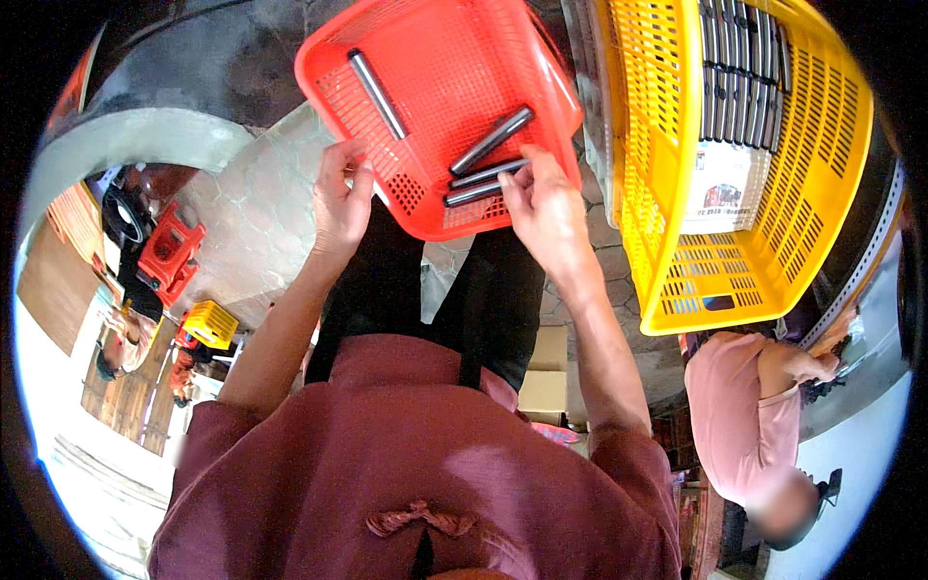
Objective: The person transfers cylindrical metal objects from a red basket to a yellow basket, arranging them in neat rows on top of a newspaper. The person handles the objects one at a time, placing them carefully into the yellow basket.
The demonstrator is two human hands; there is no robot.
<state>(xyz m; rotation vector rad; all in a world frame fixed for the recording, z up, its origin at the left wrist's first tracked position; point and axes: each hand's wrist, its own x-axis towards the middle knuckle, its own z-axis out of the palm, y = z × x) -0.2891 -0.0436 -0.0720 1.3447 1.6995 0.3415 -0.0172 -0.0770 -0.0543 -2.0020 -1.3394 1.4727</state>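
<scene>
A red plastic basket [425, 58] with perforated walls lies in front of me, holding several dark, glossy metal tubes. One tube [377, 94] lies apart on its left side, and another tube [491, 140] slants near the right wall. Below that, two tubes lie nearly side by side. My right hand [549, 211] reaches over the right rim, its thumb and fingers closed at the right ends of this pair, apparently on the upper tube [490, 174]. At the left rim is my left hand [341, 201], thumb and fingers apart, with nothing visible in it.
To the right stands a yellow crate [667, 184] with rows of similar tubes [739, 72] and a printed sheet [727, 188]. A person in pink [730, 416] works at the lower right. Far left are another yellow crate [211, 324], red plastic items [172, 253] and other people.
</scene>
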